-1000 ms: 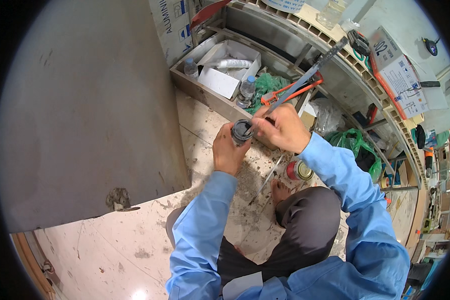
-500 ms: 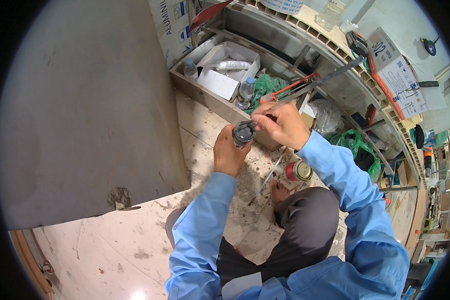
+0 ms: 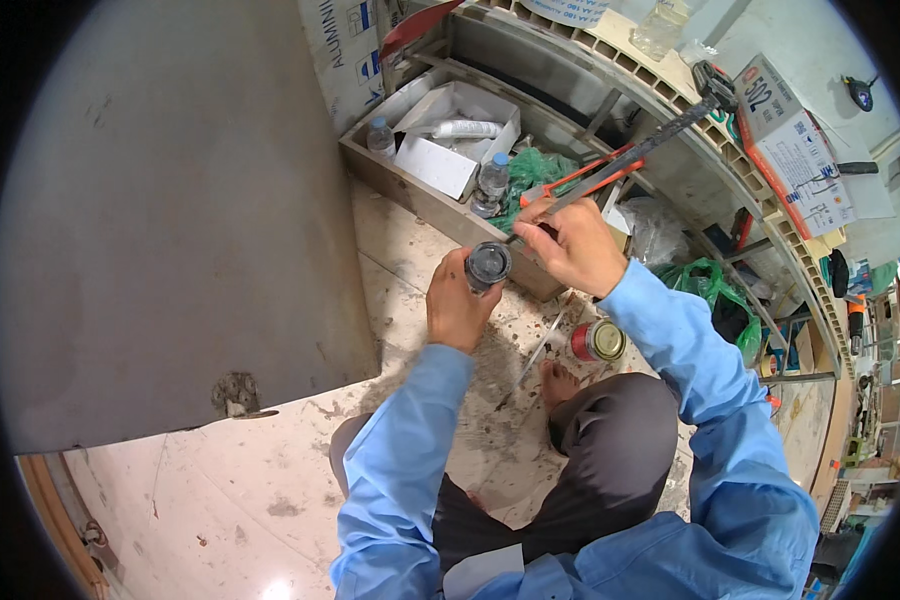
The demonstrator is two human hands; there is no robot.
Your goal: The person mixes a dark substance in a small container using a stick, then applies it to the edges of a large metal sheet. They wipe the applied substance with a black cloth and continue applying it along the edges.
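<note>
My left hand (image 3: 460, 305) is wrapped around a small round jar (image 3: 489, 264), its open top facing up with dark grey matter inside. In my right hand (image 3: 576, 248) is a long, thin, dark metal strip (image 3: 635, 152), gripped near its lower end. The strip slants up and to the right, and its short lower tip shows just right of the jar's rim, apart from it as far as I can see. Below my right forearm a red tin (image 3: 598, 341) with a gold-coloured lid rests on the floor by my foot.
A large grey panel (image 3: 180, 230) fills the left side. Ahead stands an open drawer (image 3: 410, 197) holding a white box, plastic bottles (image 3: 490, 185), a green bag and an orange-handled tool. A shelf (image 3: 760, 190) curves along the right, with a carton (image 3: 792, 150) on top. The floor (image 3: 270, 500) is stained.
My right hand has shifted slightly right and away from the jar, and the metal strip's far end has swung a little farther up. My left hand and the jar have barely moved.
</note>
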